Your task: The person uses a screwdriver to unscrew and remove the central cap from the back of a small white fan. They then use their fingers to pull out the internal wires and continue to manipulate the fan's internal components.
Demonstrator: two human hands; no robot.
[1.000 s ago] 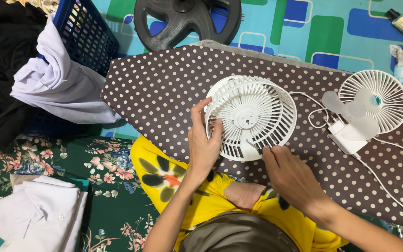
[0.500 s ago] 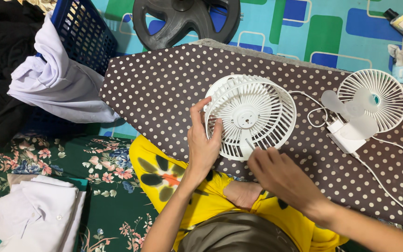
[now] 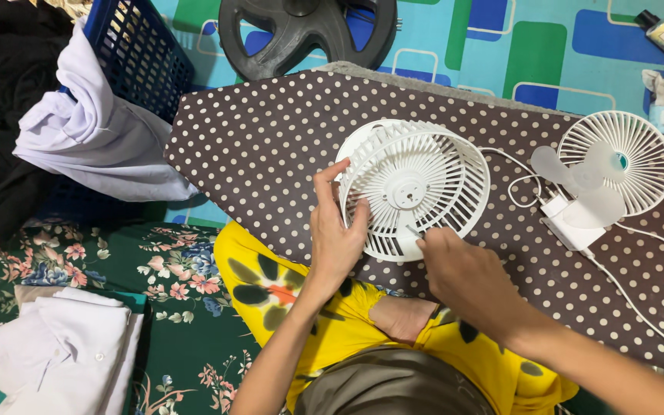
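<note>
The left hand (image 3: 336, 234) is gripping the rim of the white fan grille (image 3: 413, 188), fingers curled over its left edge, tilting it up off the polka-dot ironing board (image 3: 270, 138). The right hand (image 3: 463, 273) is pinching a thin tool at the grille's lower edge, just under the hub; what kind of tool, I cannot tell. The grille is looking partly worked, not yet apart. Well to the right, a second small white fan (image 3: 616, 161) is lying with its cable (image 3: 639, 307) trailing across the board. A blue laundry basket (image 3: 132, 54) is sitting off to the left.
</note>
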